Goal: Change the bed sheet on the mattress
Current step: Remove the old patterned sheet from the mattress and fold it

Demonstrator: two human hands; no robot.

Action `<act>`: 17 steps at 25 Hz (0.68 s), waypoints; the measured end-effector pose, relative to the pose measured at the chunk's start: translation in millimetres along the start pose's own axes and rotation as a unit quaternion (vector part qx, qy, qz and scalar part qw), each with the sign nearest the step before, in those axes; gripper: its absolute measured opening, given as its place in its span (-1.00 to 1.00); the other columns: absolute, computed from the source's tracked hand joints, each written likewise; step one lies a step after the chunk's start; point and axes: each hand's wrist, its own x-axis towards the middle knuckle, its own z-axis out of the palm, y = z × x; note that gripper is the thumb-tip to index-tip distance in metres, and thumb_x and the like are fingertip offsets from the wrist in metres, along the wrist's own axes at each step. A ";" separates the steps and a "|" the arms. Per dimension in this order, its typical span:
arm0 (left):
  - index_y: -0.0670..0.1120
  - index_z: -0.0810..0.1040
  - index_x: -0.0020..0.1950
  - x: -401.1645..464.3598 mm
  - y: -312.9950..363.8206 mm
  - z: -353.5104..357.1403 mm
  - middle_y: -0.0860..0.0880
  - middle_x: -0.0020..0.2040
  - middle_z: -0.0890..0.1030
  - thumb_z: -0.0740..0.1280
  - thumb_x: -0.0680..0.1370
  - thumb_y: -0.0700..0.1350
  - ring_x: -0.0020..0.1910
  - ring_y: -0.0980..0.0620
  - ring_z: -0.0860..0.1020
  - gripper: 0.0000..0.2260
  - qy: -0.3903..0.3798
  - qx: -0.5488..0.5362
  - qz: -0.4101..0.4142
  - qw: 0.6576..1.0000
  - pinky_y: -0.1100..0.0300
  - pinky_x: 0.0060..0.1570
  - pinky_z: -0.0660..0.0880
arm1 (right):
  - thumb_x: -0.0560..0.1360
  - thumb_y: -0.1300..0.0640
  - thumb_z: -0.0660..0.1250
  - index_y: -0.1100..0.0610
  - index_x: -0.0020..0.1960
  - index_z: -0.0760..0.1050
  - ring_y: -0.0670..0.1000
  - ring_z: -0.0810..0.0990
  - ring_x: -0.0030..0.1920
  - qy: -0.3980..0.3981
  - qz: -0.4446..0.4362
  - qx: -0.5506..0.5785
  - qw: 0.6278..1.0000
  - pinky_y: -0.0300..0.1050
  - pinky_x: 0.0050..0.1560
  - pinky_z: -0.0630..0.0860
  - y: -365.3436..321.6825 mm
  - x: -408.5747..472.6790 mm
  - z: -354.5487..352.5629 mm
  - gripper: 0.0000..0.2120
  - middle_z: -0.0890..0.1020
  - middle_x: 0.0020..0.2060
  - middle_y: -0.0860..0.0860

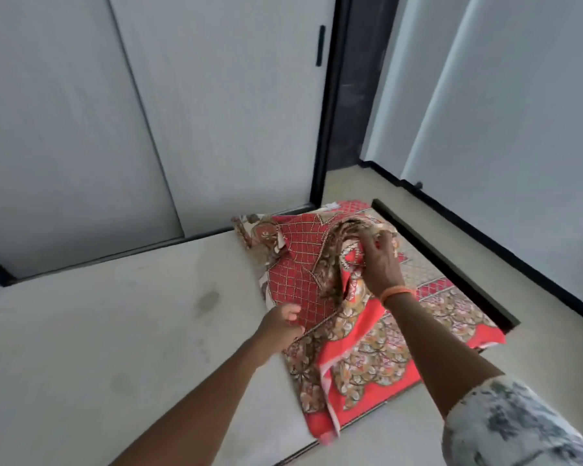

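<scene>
Right hand (381, 260), left hand (281, 322) clutch sheet (367, 358) (bunched).

Your right hand (381, 260) grips a raised bunch of the red patterned bed sheet (377, 358), while your left hand (281, 324) pinches its near-left edge. The sheet lies folded at the right end of the bare, stained mattress (115, 331), with the pale sliding doors (148, 112) beyond.
</scene>
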 end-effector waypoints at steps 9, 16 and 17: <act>-0.16 0.43 0.41 119.4 91.7 157.3 -0.13 0.28 0.53 0.33 0.52 -0.30 0.09 -0.03 0.56 -0.55 -0.094 0.151 0.026 0.984 0.16 -0.07 0.56 | 0.49 0.29 0.28 0.14 0.13 0.59 0.19 0.60 0.12 -0.226 0.166 0.069 0.957 0.01 0.08 0.56 149.5 -58.2 48.2 -0.76 0.60 0.11 0.16; -0.08 0.34 0.44 282.4 103.0 291.7 -0.14 0.29 0.48 0.38 0.51 -0.16 0.13 -0.10 0.56 -0.49 -0.173 0.202 -0.056 0.962 0.05 -0.03 0.61 | 0.53 0.16 0.28 0.18 0.12 0.53 0.20 0.59 0.08 -0.219 0.363 0.090 0.901 -0.01 0.02 0.56 296.2 -24.5 105.5 -0.80 0.61 0.08 0.17; -0.02 0.33 0.44 307.7 100.9 311.7 -0.14 0.32 0.44 0.44 0.45 -0.07 0.18 -0.11 0.53 -0.42 -0.196 0.197 -0.085 0.957 -0.03 0.09 0.59 | 0.53 0.15 0.27 0.19 0.14 0.50 0.21 0.59 0.09 -0.213 0.391 0.095 0.891 0.00 0.02 0.55 319.7 -23.4 119.7 -0.79 0.60 0.08 0.17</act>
